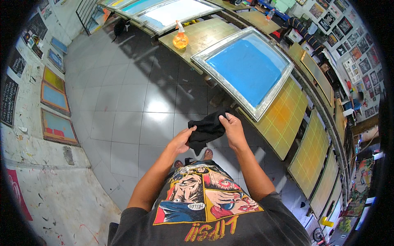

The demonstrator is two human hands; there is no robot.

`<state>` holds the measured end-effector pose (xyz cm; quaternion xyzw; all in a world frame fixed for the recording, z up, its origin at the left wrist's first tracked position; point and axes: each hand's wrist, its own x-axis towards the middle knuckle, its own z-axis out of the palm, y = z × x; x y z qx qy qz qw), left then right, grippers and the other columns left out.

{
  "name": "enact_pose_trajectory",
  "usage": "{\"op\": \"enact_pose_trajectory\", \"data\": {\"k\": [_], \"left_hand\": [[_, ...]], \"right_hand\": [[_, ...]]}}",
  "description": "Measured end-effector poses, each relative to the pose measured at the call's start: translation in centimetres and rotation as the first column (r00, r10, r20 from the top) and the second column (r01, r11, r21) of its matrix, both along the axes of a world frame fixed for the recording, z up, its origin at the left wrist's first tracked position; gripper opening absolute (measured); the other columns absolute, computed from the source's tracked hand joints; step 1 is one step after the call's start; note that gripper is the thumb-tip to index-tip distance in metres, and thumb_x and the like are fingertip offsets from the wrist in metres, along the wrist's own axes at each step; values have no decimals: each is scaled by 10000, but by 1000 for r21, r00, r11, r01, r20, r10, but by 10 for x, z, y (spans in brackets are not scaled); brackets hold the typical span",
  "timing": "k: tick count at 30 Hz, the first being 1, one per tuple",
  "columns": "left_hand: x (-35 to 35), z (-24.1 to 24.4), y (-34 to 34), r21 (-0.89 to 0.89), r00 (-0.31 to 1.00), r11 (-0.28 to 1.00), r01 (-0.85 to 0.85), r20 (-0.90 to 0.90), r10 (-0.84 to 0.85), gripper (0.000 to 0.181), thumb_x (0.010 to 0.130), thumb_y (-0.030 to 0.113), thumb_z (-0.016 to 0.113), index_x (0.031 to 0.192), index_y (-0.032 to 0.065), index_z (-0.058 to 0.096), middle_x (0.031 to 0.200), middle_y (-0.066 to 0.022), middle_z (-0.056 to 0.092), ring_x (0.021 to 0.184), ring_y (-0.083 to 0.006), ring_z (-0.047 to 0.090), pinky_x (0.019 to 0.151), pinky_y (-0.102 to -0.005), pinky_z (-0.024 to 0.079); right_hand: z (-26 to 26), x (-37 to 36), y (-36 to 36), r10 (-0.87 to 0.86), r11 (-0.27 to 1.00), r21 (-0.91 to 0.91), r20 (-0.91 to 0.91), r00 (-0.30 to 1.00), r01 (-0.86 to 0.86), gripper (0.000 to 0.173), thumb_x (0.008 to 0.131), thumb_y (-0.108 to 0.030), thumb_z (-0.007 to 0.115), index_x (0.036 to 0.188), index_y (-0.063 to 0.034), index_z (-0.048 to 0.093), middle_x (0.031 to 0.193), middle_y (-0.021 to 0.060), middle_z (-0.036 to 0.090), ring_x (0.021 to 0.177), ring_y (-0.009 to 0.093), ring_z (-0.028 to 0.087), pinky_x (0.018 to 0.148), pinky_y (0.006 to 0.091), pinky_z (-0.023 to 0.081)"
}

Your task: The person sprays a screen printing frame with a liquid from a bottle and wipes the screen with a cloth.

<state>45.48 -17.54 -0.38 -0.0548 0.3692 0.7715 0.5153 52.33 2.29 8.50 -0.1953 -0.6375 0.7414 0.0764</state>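
A bunched black cloth hangs in the air between my two hands, above the tiled floor. My left hand pinches its left edge with thumb and fingers. At its upper right corner my right hand grips the fabric. Just beyond my right hand, a screen-printing frame with blue mesh lies tilted over the row of printing boards. A spray bottle with orange liquid stands on the board behind that frame.
Printing boards run along a curved metal rail at the right. More screens lie at the top. Framed screens lean along the left wall. A person is at the far right. Grey tiles cover the floor.
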Motion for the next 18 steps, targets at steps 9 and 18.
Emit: {"op": "enact_pose_trajectory", "data": {"k": [9,18], "left_hand": [[-12,81,1,-150,847,939,-310,-491,201,511,912,86,651,1350,-59,432,1180,-135,635,1029,-179,638,878,-309,529],[-53,155,-15,192,33,862,-468,-972,234,306,798,-52,676,1095,21,662,968,-39,682,903,-82,615,776,-241,502]], "right_hand": [[54,-12,-15,19,1000,-8,-247,969,-22,285,931,-47,612,1189,64,563,1067,71,666,947,137,616,882,278,466],[86,-6,-18,45,925,331,-586,809,187,160,821,88,607,905,-19,692,1007,84,708,889,166,658,838,303,511]]}}
